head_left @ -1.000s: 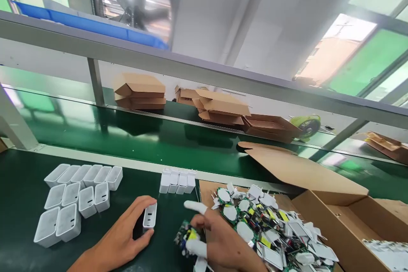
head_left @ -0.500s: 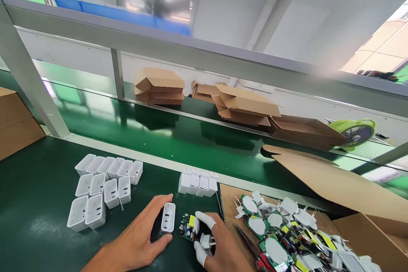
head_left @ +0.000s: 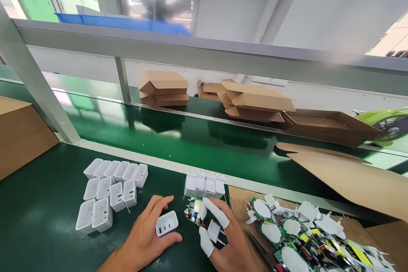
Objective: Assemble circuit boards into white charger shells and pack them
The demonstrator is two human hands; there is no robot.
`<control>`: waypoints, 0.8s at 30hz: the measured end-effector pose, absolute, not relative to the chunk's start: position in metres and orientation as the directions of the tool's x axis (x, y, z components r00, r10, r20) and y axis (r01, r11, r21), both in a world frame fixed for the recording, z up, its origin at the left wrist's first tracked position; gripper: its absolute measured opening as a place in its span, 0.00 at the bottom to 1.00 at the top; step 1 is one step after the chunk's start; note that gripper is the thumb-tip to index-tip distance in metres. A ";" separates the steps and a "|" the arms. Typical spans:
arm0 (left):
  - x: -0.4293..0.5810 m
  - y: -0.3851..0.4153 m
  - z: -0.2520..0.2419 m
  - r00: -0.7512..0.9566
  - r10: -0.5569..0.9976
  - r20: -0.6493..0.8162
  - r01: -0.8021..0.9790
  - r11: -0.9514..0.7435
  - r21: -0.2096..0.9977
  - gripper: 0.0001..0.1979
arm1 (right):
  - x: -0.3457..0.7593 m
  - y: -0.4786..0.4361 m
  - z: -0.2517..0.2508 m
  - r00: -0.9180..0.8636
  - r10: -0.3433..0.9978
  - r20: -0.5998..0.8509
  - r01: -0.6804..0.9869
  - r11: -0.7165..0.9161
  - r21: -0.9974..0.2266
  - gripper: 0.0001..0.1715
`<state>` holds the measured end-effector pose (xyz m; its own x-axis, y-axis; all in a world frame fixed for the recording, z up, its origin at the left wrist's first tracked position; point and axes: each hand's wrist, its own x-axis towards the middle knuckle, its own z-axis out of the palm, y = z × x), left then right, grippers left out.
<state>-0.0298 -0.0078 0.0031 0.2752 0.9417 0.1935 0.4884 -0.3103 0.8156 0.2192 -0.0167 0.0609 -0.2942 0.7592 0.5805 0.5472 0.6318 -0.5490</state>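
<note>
My left hand (head_left: 145,233) is closed around a white charger housing (head_left: 167,223), its face with several port slots turned up toward me and tilted. Just to the right, my right hand (head_left: 228,231) wears white finger cots on thumb and forefinger. Those fingers pinch a small circuit board (head_left: 193,211) with a yellow part. A white plug piece with metal prongs (head_left: 214,230) hangs by the same hand, apparently wired to the board. A gap separates board and housing.
White housings (head_left: 102,214) stand in rows at left. Several white chargers (head_left: 205,186) line the bench ledge. At right, circuit boards and plug pieces (head_left: 291,226) pile on cardboard beside pliers (head_left: 259,248). Cardboard boxes (head_left: 164,88) and a green fan (head_left: 387,125) sit behind.
My left hand has turned the housing from nearly upright to tilted sideways. The right hand has lifted the board slightly and turned it. The view has shifted a little.
</note>
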 end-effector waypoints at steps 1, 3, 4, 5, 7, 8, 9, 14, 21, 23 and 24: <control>-0.032 -0.008 0.006 0.306 0.937 0.169 0.488 -0.307 0.817 0.48 | 0.222 -0.018 0.058 -0.278 0.757 0.592 0.559 0.628 -0.541 0.33; -0.037 -0.008 0.014 0.395 0.910 0.121 0.476 -0.316 0.821 0.59 | 0.224 -0.020 0.056 -0.242 0.749 0.616 0.568 0.624 -0.536 0.33; -0.039 -0.008 0.019 0.451 0.887 0.098 0.466 -0.327 0.823 0.59 | 0.225 -0.022 0.056 -0.226 0.753 0.618 0.562 0.619 -0.548 0.33; -0.039 -0.007 0.022 0.503 0.861 0.073 0.456 -0.336 0.824 0.54 | 0.224 -0.025 0.056 -0.219 0.761 0.611 0.548 0.614 -0.569 0.34; -0.036 -0.006 0.026 0.558 0.828 0.048 0.448 -0.349 0.823 0.38 | 0.222 -0.030 0.054 -0.239 0.787 0.568 0.491 0.603 -0.628 0.36; -0.033 -0.005 0.026 0.553 0.831 0.060 0.449 -0.358 0.818 0.30 | 0.220 -0.033 0.053 -0.258 0.802 0.539 0.465 0.592 -0.658 0.38; -0.030 -0.005 0.025 0.527 0.845 0.093 0.455 -0.373 0.809 0.26 | 0.218 -0.035 0.051 -0.275 0.809 0.519 0.451 0.585 -0.673 0.39; -0.020 -0.006 0.008 0.373 0.829 0.417 0.530 -0.559 0.637 0.30 | 0.208 -0.038 0.043 -0.336 0.715 0.612 0.503 0.686 -0.526 0.41; -0.023 -0.007 0.009 0.371 0.733 0.570 0.630 -0.650 0.426 0.23 | 0.201 -0.039 0.043 -0.410 0.725 0.554 0.552 0.680 -0.482 0.44; -0.023 -0.007 0.011 0.381 0.720 0.580 0.630 -0.661 0.407 0.21 | 0.200 -0.039 0.040 -0.414 0.735 0.536 0.555 0.671 -0.491 0.45; -0.022 -0.007 0.011 0.389 0.717 0.579 0.628 -0.666 0.403 0.21 | 0.199 -0.039 0.038 -0.412 0.736 0.537 0.552 0.670 -0.496 0.45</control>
